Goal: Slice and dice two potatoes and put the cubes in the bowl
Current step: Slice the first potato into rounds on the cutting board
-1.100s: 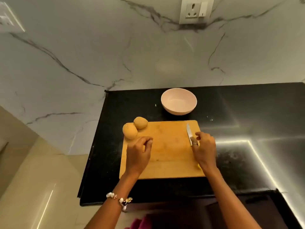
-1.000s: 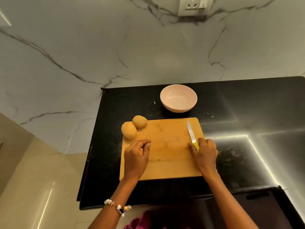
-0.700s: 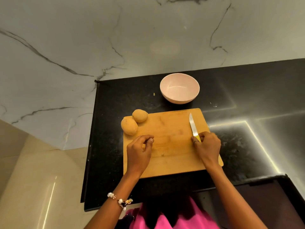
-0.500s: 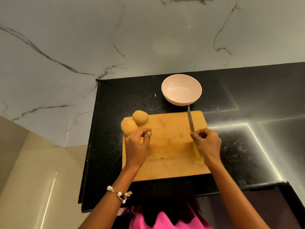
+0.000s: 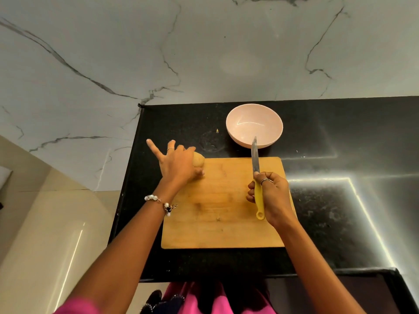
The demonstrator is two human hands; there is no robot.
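A wooden cutting board point(image 5: 222, 211) lies on the black counter. At its far left corner my left hand point(image 5: 176, 165) covers the potatoes. One potato point(image 5: 199, 160) shows between my thumb and fingers, which curl round it; the other is hidden under the hand. My ring and little fingers stick out to the left. My right hand point(image 5: 271, 196) grips the yellow handle of a knife point(image 5: 255, 155) over the board's right side. The blade is lifted and points away at the pink bowl point(image 5: 230, 130), which is empty and stands just behind the board.
The black counter point(image 5: 328, 211) ends at a left edge close to the board, with marble wall behind and cream floor to the left. A small crumb point(image 5: 217, 130) lies left of the bowl. A bright light strip reflects on the counter's right side.
My left hand has moved forward from the board's middle onto the potatoes and closed round one. My right hand has lifted the knife off the board, blade toward the bowl.
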